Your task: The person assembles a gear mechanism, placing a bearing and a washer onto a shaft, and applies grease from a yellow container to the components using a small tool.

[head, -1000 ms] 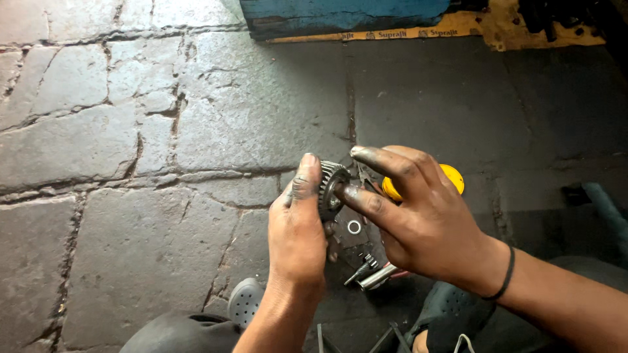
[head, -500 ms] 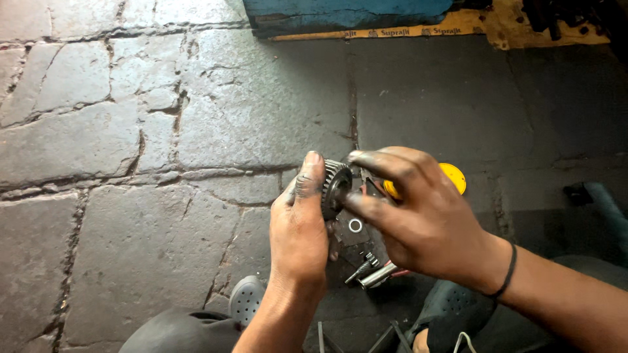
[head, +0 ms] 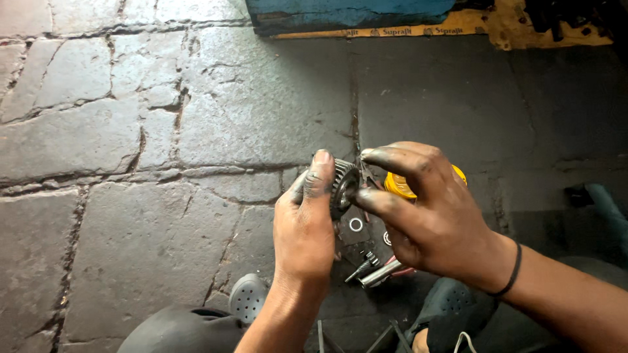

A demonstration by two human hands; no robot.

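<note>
Our left hand (head: 304, 225) clamps the toothed gear (head: 343, 188); our right hand (head: 437, 219) pinches its face, 2 fingers closed.

stone floor (head: 131, 131) | yellow round object (head: 400, 185) (half hidden) | washer (head: 356, 225) | grey clog (head: 247, 297)

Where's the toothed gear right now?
In the head view the dark toothed gear is just right of centre, held above the stone floor between the left hand and the right hand, with a yellow object close behind it.
</note>
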